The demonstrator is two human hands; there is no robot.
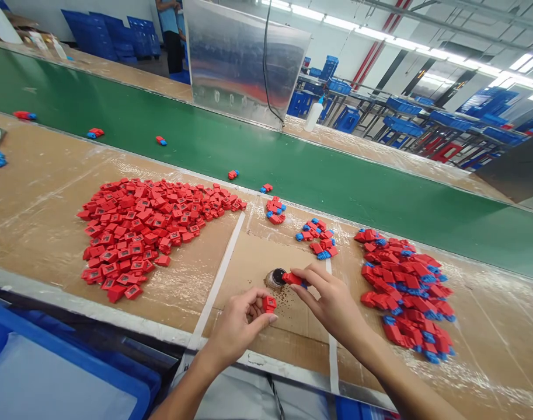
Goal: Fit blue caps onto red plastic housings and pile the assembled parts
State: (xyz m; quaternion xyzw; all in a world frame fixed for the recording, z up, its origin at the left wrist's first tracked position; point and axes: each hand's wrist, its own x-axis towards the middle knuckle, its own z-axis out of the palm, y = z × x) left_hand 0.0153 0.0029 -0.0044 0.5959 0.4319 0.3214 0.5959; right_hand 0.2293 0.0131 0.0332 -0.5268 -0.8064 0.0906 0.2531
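Note:
My left hand pinches a small red plastic part between thumb and fingers, just above the cardboard-covered bench. My right hand holds a red-and-blue assembled piece by its fingertips, its tip at a small dark round cup set in the bench. A big heap of red parts lies to the left. A pile of red-and-blue assembled pieces lies to the right.
Two small clusters of assembled pieces sit beyond the hands. A green conveyor belt carries a few pieces. A metal housing stands behind it. Blue crates and a person are at the back.

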